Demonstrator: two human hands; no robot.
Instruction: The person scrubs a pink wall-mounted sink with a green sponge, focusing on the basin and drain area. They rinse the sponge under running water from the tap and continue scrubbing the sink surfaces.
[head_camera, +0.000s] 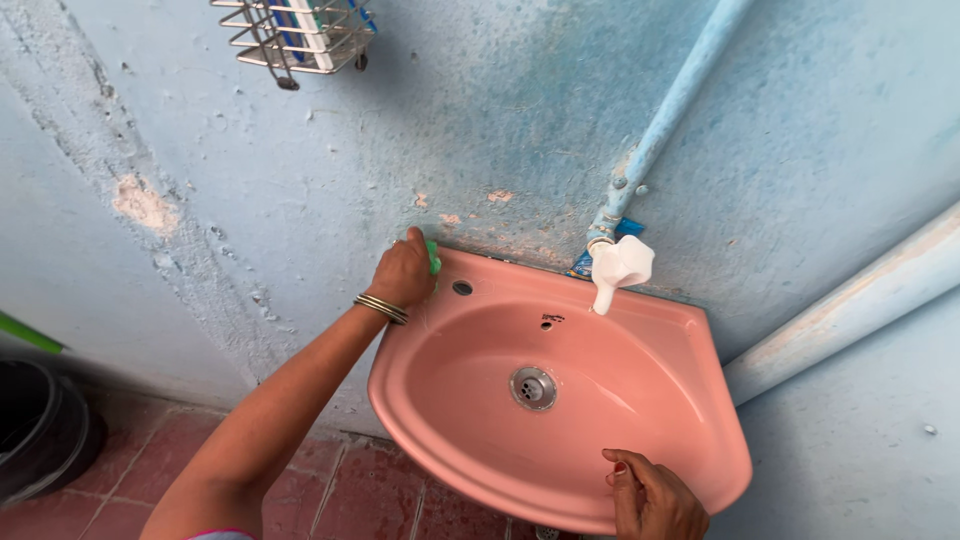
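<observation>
Blue-painted wall, flaking in patches, carries a pink corner sink (690, 330); a dark bin (35, 425) stands on the red floor tiles at far left. Left hand (402, 272), bangles at the wrist, is closed around a green scrubber (434, 258) pressed at the sink's back-left corner against the wall. A white tap (618, 268) sits on the back rim. Right hand (655, 498) rests on the front rim, fingers curled, holding nothing. Judgement: firm strokes along that seam, the front rim braced.

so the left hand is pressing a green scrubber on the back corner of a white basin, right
Not quite: the basin is pink, not white, as the head view shows. The left hand does press a green scrubber on its back corner.
</observation>
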